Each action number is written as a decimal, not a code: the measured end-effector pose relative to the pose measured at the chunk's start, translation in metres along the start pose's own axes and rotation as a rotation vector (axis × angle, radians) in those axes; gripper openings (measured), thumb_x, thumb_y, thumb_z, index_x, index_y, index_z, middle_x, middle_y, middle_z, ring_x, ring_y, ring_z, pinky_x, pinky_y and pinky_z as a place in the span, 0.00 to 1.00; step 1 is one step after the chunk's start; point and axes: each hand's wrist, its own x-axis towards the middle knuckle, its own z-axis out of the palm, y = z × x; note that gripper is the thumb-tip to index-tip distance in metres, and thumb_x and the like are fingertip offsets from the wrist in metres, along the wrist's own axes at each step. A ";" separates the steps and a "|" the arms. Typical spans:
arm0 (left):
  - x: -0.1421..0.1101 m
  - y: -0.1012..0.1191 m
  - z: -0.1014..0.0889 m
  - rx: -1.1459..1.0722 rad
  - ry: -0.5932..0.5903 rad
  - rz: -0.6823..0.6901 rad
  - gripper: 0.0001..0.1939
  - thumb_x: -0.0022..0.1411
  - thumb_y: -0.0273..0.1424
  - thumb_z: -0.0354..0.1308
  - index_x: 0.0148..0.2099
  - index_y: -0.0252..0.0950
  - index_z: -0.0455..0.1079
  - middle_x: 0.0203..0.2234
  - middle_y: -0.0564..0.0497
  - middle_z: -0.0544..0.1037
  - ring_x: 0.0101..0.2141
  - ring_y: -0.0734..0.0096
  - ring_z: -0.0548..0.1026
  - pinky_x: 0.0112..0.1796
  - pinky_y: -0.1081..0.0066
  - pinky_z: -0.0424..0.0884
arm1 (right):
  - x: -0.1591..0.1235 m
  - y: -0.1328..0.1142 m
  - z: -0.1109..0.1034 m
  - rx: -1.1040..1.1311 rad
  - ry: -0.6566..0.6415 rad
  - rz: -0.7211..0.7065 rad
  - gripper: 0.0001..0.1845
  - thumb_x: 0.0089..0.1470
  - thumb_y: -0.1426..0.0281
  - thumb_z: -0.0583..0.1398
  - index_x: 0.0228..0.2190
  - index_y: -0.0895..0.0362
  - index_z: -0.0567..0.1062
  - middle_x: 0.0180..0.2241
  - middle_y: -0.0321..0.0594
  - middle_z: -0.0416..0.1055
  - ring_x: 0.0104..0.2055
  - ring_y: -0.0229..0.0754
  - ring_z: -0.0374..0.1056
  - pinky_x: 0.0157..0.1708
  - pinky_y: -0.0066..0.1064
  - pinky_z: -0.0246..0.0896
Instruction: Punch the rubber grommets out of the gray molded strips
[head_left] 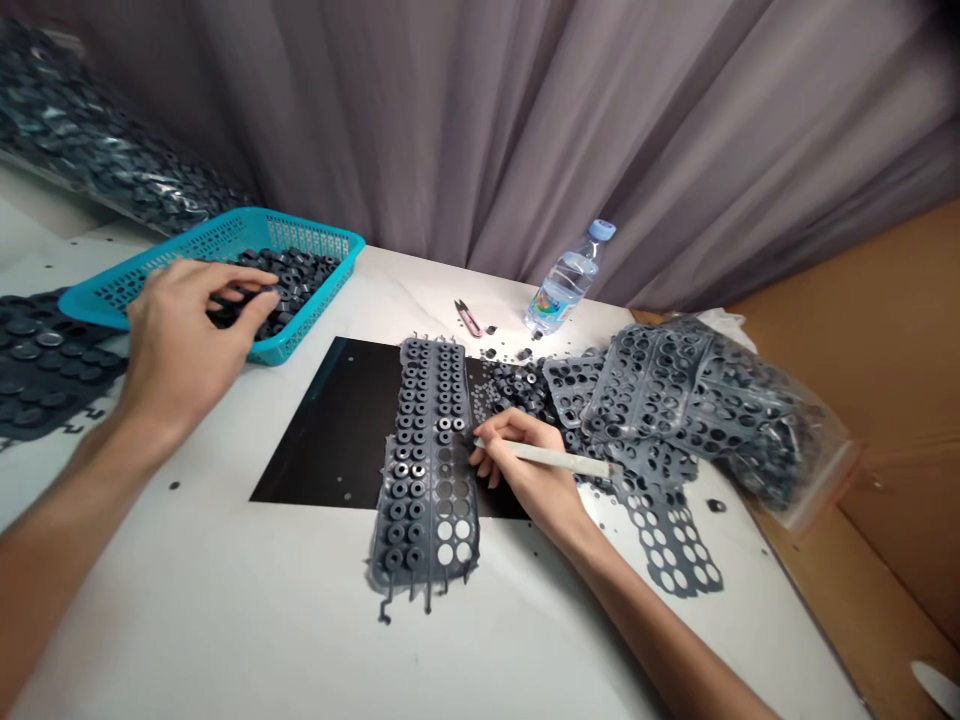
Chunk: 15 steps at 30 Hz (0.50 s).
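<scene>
Right hand (pixel 529 468) grips a thin stick (pixel 551 458) at frame centre; left hand (pixel 184 335) pinches rings in the basket (pixel 225 240); the floppy, light rubber sheet (pixel 427 470) likely lifts best by its edge.

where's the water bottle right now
In the head view the water bottle lies tilted at the far side of the table, by the curtain, right of the small snips and behind the punched rubber sheets.

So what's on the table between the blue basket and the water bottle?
In the head view, little red-handled snips lie on the white table between the blue basket and the water bottle; otherwise that stretch looks bare.
</scene>
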 end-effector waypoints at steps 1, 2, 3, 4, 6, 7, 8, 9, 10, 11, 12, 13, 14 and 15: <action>0.001 -0.009 -0.002 0.044 -0.012 0.011 0.24 0.74 0.47 0.50 0.54 0.34 0.74 0.46 0.51 0.78 0.49 0.66 0.75 0.41 0.57 0.62 | 0.000 -0.001 0.001 0.011 0.003 -0.007 0.04 0.61 0.70 0.60 0.34 0.57 0.74 0.28 0.38 0.77 0.25 0.36 0.70 0.22 0.24 0.66; 0.001 -0.015 -0.003 0.079 -0.014 0.021 0.25 0.74 0.48 0.48 0.55 0.34 0.74 0.47 0.49 0.78 0.51 0.64 0.74 0.41 0.56 0.61 | 0.000 -0.001 0.003 0.021 -0.004 -0.010 0.04 0.61 0.70 0.60 0.34 0.57 0.74 0.28 0.37 0.77 0.25 0.36 0.70 0.23 0.24 0.66; 0.000 -0.016 -0.002 0.105 -0.009 0.033 0.26 0.75 0.49 0.46 0.57 0.34 0.73 0.49 0.48 0.78 0.53 0.63 0.73 0.42 0.55 0.60 | -0.001 -0.002 0.004 0.025 -0.015 -0.007 0.04 0.61 0.70 0.60 0.34 0.57 0.74 0.27 0.37 0.77 0.25 0.36 0.70 0.24 0.25 0.67; -0.001 -0.013 0.000 0.123 -0.004 0.048 0.26 0.76 0.48 0.45 0.57 0.34 0.72 0.50 0.48 0.78 0.55 0.62 0.72 0.44 0.54 0.60 | -0.001 -0.002 0.006 0.024 -0.028 0.001 0.04 0.61 0.70 0.60 0.33 0.57 0.74 0.27 0.37 0.77 0.25 0.36 0.71 0.24 0.25 0.68; -0.006 0.005 0.007 0.115 -0.013 0.089 0.23 0.76 0.44 0.46 0.55 0.35 0.73 0.49 0.50 0.78 0.55 0.62 0.71 0.49 0.54 0.62 | -0.001 -0.001 0.009 0.012 -0.045 0.015 0.04 0.60 0.70 0.61 0.33 0.57 0.74 0.27 0.37 0.77 0.26 0.36 0.71 0.25 0.25 0.69; -0.010 0.019 0.011 0.084 -0.043 0.119 0.20 0.76 0.42 0.47 0.53 0.34 0.74 0.48 0.50 0.78 0.53 0.62 0.72 0.51 0.55 0.63 | -0.001 -0.001 0.010 0.004 -0.045 0.018 0.04 0.60 0.70 0.61 0.33 0.57 0.74 0.28 0.37 0.77 0.26 0.36 0.72 0.25 0.25 0.68; -0.014 0.034 0.016 0.029 -0.093 0.149 0.17 0.75 0.40 0.51 0.50 0.35 0.75 0.45 0.50 0.79 0.50 0.63 0.73 0.51 0.56 0.64 | -0.001 -0.001 0.011 -0.003 -0.043 0.018 0.04 0.61 0.70 0.61 0.33 0.57 0.74 0.28 0.37 0.77 0.26 0.36 0.72 0.25 0.25 0.68; -0.020 0.050 0.020 -0.045 -0.159 0.185 0.14 0.74 0.38 0.53 0.47 0.35 0.76 0.42 0.51 0.79 0.47 0.64 0.73 0.52 0.58 0.66 | 0.000 -0.001 0.011 -0.007 -0.042 0.018 0.04 0.61 0.70 0.61 0.33 0.57 0.74 0.28 0.37 0.77 0.26 0.36 0.71 0.25 0.25 0.68; -0.026 0.065 0.025 -0.124 -0.263 0.223 0.11 0.74 0.35 0.53 0.46 0.37 0.75 0.42 0.51 0.79 0.46 0.64 0.74 0.52 0.60 0.67 | 0.000 0.000 0.011 -0.013 -0.043 0.018 0.04 0.61 0.70 0.61 0.33 0.57 0.74 0.28 0.37 0.77 0.26 0.36 0.71 0.25 0.24 0.68; -0.033 0.078 0.029 -0.194 -0.370 0.252 0.10 0.74 0.34 0.53 0.45 0.38 0.75 0.43 0.52 0.79 0.46 0.65 0.74 0.52 0.61 0.67 | 0.000 0.000 0.011 -0.020 -0.044 0.018 0.04 0.61 0.70 0.61 0.34 0.57 0.74 0.28 0.37 0.77 0.26 0.36 0.71 0.25 0.24 0.67; -0.040 0.089 0.032 -0.239 -0.461 0.282 0.09 0.75 0.33 0.53 0.45 0.38 0.74 0.43 0.52 0.79 0.45 0.65 0.74 0.52 0.61 0.67 | 0.001 0.000 0.011 -0.028 -0.048 0.018 0.04 0.61 0.70 0.61 0.34 0.57 0.74 0.28 0.37 0.77 0.26 0.36 0.71 0.25 0.24 0.67; -0.046 0.098 0.035 -0.267 -0.550 0.319 0.09 0.75 0.32 0.53 0.45 0.38 0.74 0.43 0.52 0.79 0.45 0.65 0.74 0.51 0.61 0.66 | 0.001 0.000 0.010 -0.035 -0.052 0.017 0.04 0.61 0.69 0.61 0.34 0.57 0.74 0.28 0.37 0.77 0.26 0.36 0.71 0.25 0.24 0.67; -0.052 0.104 0.038 -0.281 -0.623 0.361 0.09 0.75 0.31 0.52 0.46 0.38 0.74 0.43 0.52 0.78 0.45 0.65 0.74 0.51 0.61 0.66 | 0.001 0.000 0.010 -0.044 -0.057 0.015 0.05 0.61 0.69 0.61 0.34 0.57 0.74 0.28 0.37 0.76 0.26 0.36 0.71 0.25 0.25 0.67; -0.057 0.107 0.040 -0.282 -0.680 0.406 0.09 0.76 0.31 0.52 0.47 0.38 0.74 0.44 0.52 0.78 0.45 0.65 0.74 0.50 0.61 0.66 | 0.001 0.000 0.010 -0.054 -0.064 0.009 0.05 0.61 0.69 0.60 0.34 0.57 0.74 0.28 0.37 0.76 0.26 0.36 0.71 0.26 0.25 0.68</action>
